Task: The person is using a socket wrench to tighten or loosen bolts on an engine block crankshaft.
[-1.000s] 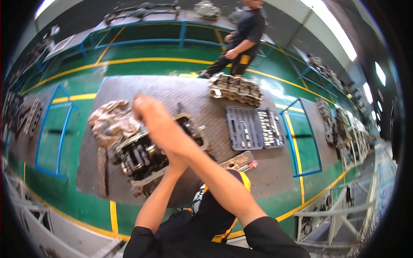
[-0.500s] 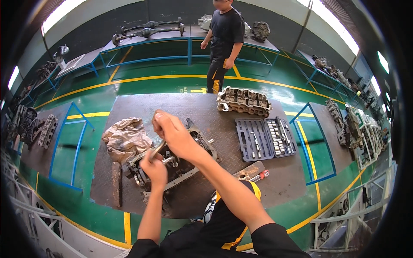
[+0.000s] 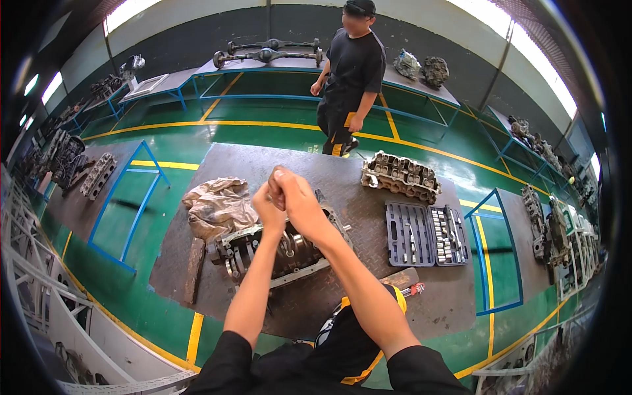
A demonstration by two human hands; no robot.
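Bringing my two hands together near the middle of the frame, I have my left hand [image 3: 266, 205] raised against my right hand [image 3: 294, 197]; half a second ago they were apart, the left one lower, with a curved metal piece at its fingers. That piece does not show now. The fingers of both hands are curled in, the right hand bent into a loose fist; they overlap, so I cannot tell how tightly either is closed or whether anything is inside. My view has swung too: the counter [image 3: 336, 181] and what it carries sit farther right in the frame than before. The engine block [image 3: 299, 260] lies on that counter, left of centre in the frame, slanting from lower left to upper right. It is grey metal with a pale machined rim, its upward side open on a dark inside with shiny curved surfaces in a row. It lies just below my hands in the frame, and my left forearm crosses in front of it, hiding part. A crumpled, stained cloth [image 3: 217, 204] is by its upper left, and a worn wooden strip [image 3: 194, 270] by its left end. Toward the right of the frame are an open socket case [image 3: 428, 236] and, above it, a cylinder head [image 3: 400, 178]. A person [image 3: 352, 66] in black stands beyond the counter, at upper centre.
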